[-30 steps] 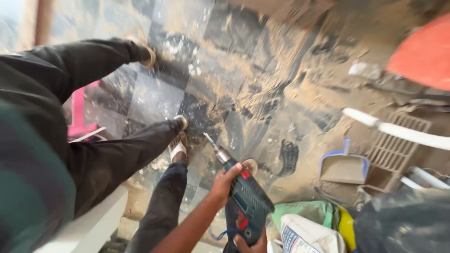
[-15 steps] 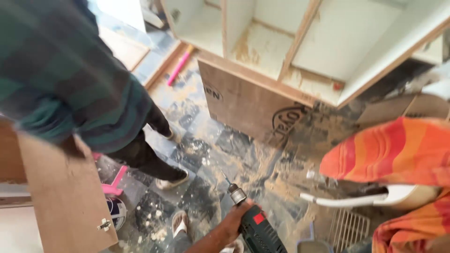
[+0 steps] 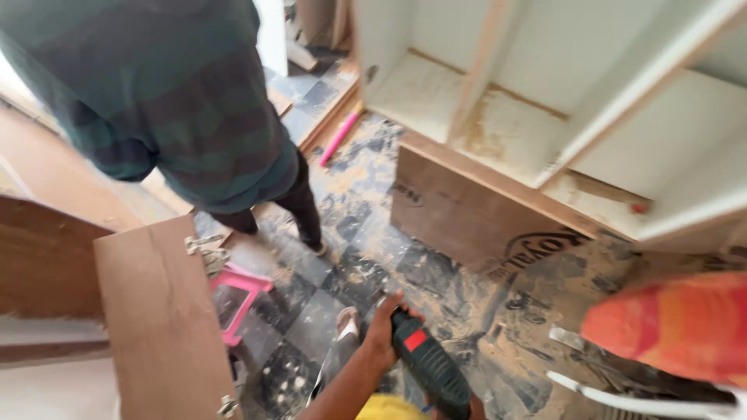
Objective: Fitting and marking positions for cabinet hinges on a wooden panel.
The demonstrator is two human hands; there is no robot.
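My left hand (image 3: 384, 333) is closed around the front body of a dark green power drill (image 3: 429, 367) with a red patch, low in the middle of the view. The drill's nose points up and left, over the dusty chequered floor (image 3: 436, 268). My forearm comes up from the bottom edge. A sliver of skin beside the drill's rear, at the bottom edge, may be my right hand (image 3: 473, 406); its grip is hidden. Another person (image 3: 179, 101) in a striped green top and dark trousers stands at the upper left, back turned to me.
A white cabinet carcass (image 3: 545, 124) with wooden edges lies at the upper right. A brown door panel (image 3: 159, 311) with hinges leans at the left, beside a pink frame (image 3: 243, 297). A pink stick (image 3: 340, 138) lies on the floor. Orange cloth (image 3: 669, 327) drapes a white chair (image 3: 622, 400).
My view swung up from the floor to the cabinet and the standing person. The drill stayed in my left hand and sank toward the bottom edge.
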